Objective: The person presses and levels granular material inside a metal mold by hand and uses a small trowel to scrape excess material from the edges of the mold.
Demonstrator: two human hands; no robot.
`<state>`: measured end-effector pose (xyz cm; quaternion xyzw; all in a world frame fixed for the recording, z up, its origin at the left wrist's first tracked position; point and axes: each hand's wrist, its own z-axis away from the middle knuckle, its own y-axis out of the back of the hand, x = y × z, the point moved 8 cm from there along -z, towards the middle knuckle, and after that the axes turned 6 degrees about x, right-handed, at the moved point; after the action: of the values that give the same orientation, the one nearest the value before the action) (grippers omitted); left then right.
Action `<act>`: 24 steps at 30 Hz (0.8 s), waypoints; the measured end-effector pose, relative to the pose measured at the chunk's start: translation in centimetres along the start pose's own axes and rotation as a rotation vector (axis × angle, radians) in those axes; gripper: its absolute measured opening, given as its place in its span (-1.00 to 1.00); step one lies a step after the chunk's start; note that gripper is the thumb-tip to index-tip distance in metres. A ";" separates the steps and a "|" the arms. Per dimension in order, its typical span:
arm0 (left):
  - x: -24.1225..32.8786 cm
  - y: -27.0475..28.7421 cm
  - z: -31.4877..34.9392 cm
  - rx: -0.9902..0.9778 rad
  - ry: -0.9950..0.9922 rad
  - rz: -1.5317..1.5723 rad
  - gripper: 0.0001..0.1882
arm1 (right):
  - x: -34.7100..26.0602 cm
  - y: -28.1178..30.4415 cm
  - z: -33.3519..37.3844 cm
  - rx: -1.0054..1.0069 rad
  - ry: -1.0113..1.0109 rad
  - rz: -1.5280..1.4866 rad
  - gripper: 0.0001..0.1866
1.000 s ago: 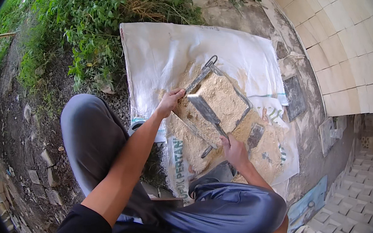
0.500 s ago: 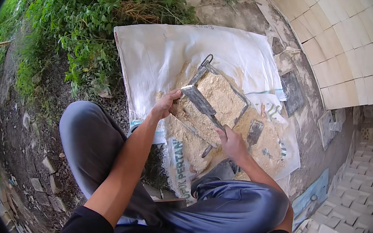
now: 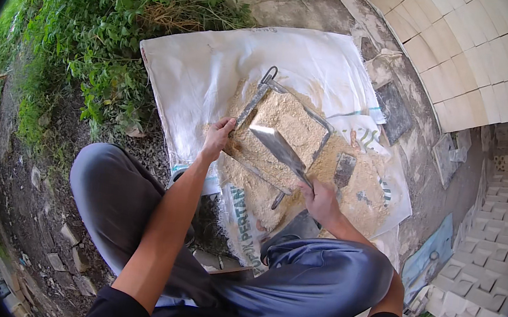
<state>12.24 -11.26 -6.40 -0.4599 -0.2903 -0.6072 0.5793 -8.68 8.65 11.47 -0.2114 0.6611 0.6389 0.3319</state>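
My right hand (image 3: 322, 203) is closed round the handle of a flat-bladed metal trowel (image 3: 278, 145). Its long blade slants up and left over the pale, crumbly sand-like material (image 3: 293, 122), and the blade is slightly smeared by motion. That material fills a rectangular metal mould (image 3: 327, 143) with a wire loop (image 3: 269, 73) at its far corner and another at the near side. At the mould's left wall my left hand (image 3: 218, 136) has its fingers closed on the edge, thumb and fingertips partly hidden.
Under the mould lies a white woven sack (image 3: 195, 66), with loose material spilled across its right part. A small dark plate (image 3: 344, 169) rests there. Dark slabs (image 3: 394, 112) lie beyond the sack. Green plants (image 3: 117, 34) grow at left; stacked pale tiles (image 3: 468, 71) stand at right.
The trowel's blade has tilted and its tip has come away from my left hand. My left hand now holds the mould's left edge. The view has shifted slightly.
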 end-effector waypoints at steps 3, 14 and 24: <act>0.3 -0.6 0.0 0.012 -0.021 -0.042 -0.68 | 6.4 -3.1 1.6 -0.104 -0.012 0.153 -0.58; 0.3 1.2 -0.5 0.126 -0.211 -0.228 -0.64 | 2.0 0.7 1.3 -0.004 0.016 0.040 -0.52; 2.7 -0.7 2.1 0.243 -0.428 -0.774 -0.63 | 8.7 -1.6 2.9 -0.226 -0.104 0.277 -0.46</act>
<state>12.29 -10.51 -2.98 -0.3615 -0.6230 -0.6317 0.2868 -13.07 12.65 4.24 -0.1208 0.5898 0.7588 0.2484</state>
